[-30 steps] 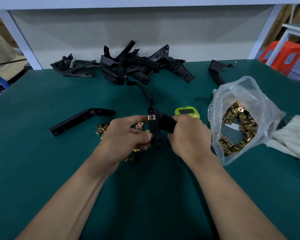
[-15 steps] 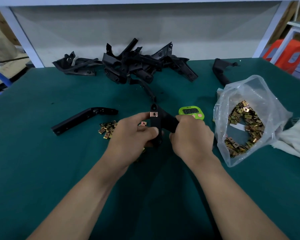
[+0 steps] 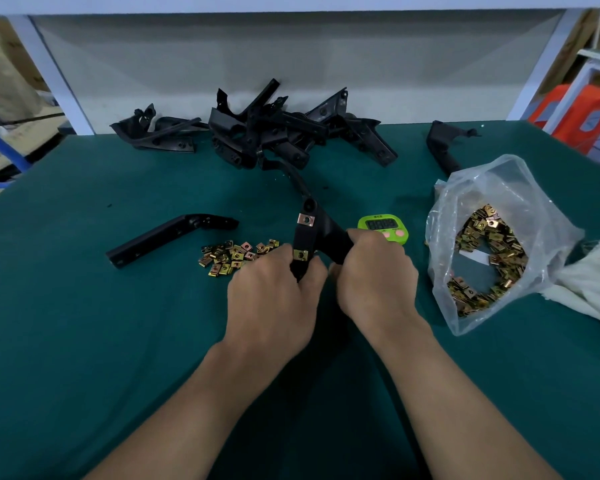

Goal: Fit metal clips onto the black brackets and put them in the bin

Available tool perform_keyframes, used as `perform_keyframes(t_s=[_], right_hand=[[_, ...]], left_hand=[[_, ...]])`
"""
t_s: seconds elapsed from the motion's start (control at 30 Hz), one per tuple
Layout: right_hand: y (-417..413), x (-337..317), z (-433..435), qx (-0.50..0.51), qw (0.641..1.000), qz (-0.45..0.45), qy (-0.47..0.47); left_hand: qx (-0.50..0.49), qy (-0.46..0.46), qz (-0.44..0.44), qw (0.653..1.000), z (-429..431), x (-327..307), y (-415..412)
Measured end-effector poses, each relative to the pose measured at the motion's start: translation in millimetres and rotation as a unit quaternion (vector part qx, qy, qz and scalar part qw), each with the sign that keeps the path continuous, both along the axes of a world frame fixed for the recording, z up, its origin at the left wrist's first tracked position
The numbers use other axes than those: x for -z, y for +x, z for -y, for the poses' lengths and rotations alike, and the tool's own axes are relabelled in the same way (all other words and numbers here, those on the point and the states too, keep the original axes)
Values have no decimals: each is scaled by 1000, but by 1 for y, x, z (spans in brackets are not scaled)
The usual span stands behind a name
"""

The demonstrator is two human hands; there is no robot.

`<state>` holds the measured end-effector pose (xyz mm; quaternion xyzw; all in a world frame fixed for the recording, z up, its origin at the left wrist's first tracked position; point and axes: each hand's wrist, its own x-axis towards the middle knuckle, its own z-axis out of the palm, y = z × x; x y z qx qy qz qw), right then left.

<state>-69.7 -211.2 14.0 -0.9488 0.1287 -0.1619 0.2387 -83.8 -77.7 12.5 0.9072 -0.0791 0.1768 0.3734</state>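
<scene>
Second clip being seated on the held bracket, above the table centre.

Your left hand (image 3: 274, 299) and right hand (image 3: 374, 278) both clench the angled black plastic bracket (image 3: 321, 237); one coppery metal clip (image 3: 306, 220) sits high, a brass-coloured clip (image 3: 300, 254) at your left fingertips. Skewed pressure could pop it off into the loose clip pile (image 3: 236, 256). Green felt table (image 3: 84, 323) lies open near you; no bin shows.

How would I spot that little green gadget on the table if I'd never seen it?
Find the clear plastic bag of brass clips on the green table. Left of it, just beyond the right hand, lies the timer: the only lime-green thing, with a dark display and pink buttons.
</scene>
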Motion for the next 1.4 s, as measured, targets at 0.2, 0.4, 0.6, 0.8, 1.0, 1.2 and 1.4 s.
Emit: perform_keyframes(t_s=[0.2, 0.4, 0.6, 0.8, 1.0, 1.2, 1.4], right_hand=[[-2, -3, 1, -34, 999, 5, 36], [-15, -17, -1, -90, 995, 8, 37], [-50, -35, 17, -127, 983, 2, 133], [-105, -56, 64, -143, 953, -35, 266], [-170, -64, 113, -121, 864, -26, 488], [-249, -56, 192, 40, 794, 53, 605], [-307, -61, 266, 202, 678, 130, 695]], left_hand=[[19, 68, 56, 996, 2, -4, -1], [26, -39, -3, 999, -9, 0, 5], [66, -156, -63, 984, -7, -18, 7], [238, -193, -100, 947, 17, -49, -4], [240, -67, -27, 968, 94, -64, -29], [368, -115, -132, 913, 197, -73, -76], [375, -73, -392, 837, 311, -68, -105]])
